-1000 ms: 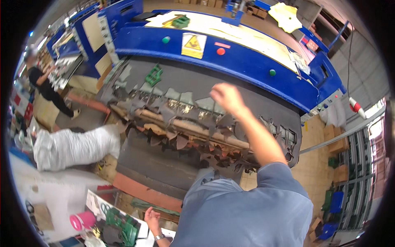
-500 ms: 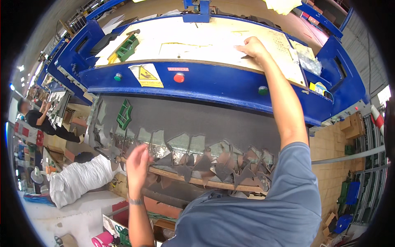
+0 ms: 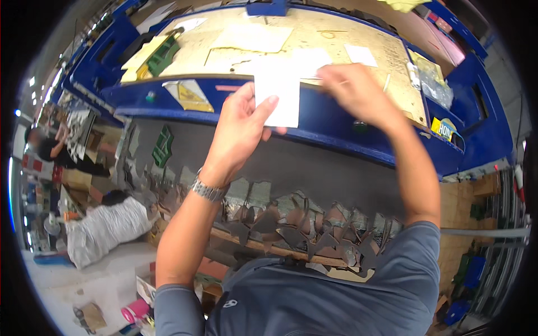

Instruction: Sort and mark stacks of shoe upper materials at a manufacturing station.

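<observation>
A small white paper sheet (image 3: 278, 95) is pinched upright between the thumb and fingers of my left hand (image 3: 242, 120), in front of the blue machine's front beam. To its right is my right hand (image 3: 358, 92), apart from the sheet and smeared by motion, so its grip is unclear. More paper (image 3: 311, 60) lies on the pale board (image 3: 235, 22) behind my hands. A green cutting die (image 3: 161, 59) rests at the board's left end. Below, another green cutting die (image 3: 162, 147) sits on a dark grey sheet material (image 3: 274, 159).
The blue press beam (image 3: 330, 109) carries a warning sign and green buttons. Ragged dark offcuts (image 3: 280, 224) hang along the near edge. A white sack (image 3: 106, 229) stands at left, and a person (image 3: 50, 145) works beyond it. A plastic bag (image 3: 437, 92) lies at the board's right end.
My left hand has risen from over the offcuts to the beam and now holds a white paper sheet. My right hand has drawn back toward me from the board. Papers on the board appear rearranged.
</observation>
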The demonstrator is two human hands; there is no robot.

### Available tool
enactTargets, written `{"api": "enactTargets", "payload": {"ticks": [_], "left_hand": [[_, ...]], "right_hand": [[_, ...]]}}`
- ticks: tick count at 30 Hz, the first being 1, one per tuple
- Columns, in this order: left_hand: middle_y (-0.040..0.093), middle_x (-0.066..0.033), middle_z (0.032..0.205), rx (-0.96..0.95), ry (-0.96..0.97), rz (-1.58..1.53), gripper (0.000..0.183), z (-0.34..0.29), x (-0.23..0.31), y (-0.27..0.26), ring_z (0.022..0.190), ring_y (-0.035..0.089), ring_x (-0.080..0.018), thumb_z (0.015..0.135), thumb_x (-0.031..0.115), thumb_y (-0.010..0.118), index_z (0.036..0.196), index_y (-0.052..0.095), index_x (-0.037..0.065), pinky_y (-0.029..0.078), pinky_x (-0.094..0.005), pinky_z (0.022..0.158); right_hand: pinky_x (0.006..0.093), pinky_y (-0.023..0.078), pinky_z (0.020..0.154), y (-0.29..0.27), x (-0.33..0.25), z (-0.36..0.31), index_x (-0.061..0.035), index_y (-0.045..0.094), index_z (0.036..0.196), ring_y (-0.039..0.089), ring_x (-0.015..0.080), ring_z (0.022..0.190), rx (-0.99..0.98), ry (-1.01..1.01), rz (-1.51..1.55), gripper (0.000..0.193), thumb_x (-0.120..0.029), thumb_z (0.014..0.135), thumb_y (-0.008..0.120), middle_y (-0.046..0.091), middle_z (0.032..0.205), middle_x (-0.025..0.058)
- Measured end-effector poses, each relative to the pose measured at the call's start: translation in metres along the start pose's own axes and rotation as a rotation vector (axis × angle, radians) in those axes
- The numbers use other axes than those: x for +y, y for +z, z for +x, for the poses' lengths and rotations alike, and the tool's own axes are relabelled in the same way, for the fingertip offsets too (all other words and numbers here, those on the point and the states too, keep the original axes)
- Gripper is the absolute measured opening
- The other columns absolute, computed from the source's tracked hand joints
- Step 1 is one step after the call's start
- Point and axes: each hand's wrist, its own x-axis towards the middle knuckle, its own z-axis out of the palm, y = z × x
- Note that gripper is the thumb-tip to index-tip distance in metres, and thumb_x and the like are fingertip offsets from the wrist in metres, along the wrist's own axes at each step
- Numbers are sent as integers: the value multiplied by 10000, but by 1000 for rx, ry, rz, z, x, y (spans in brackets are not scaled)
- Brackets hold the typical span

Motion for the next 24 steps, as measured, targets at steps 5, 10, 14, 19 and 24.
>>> {"api": "enactTargets", "payload": {"ticks": [5,10,14,19,24], "left_hand": [[729,-74,911,32,-164,-56,221,-83,-39,-48,726,705,-124,982,160,684,1076,657,-39,584,-283,605],[723,-65,864,37,-69,-41,245,-108,-69,-43,739,705,-99,1007,156,642,1061,688,-78,594,-258,655],[677,-73,946,100,-96,-106,241,-139,-48,-70,822,690,-126,1053,73,536,1214,634,-78,617,-270,709],[690,-113,871,-54,77,18,392,-19,28,54,691,731,-177,957,43,646,1313,527,-69,584,-274,594],[743,-231,896,-51,175,391,306,98,32,159,767,765,-283,865,85,705,1141,656,-38,602,-353,697]], "right_hand": [[419,435,1097,-85,159,-62,26,585,1377,578,356,1298,-196,51,-884,434,-37,988,403,595,1368,288],[428,497,998,-150,185,-107,-25,634,1318,662,382,1133,-233,157,-716,465,66,869,555,679,1221,257],[429,514,753,-89,99,-66,-7,605,1023,643,365,836,126,171,-733,152,-80,907,670,651,927,215],[314,592,704,-131,98,-89,-44,654,1023,721,196,783,675,293,317,195,-239,1024,647,732,961,132],[276,576,826,-95,88,-77,-31,634,1151,730,187,943,646,264,468,255,-252,1024,651,740,1024,145]]}}
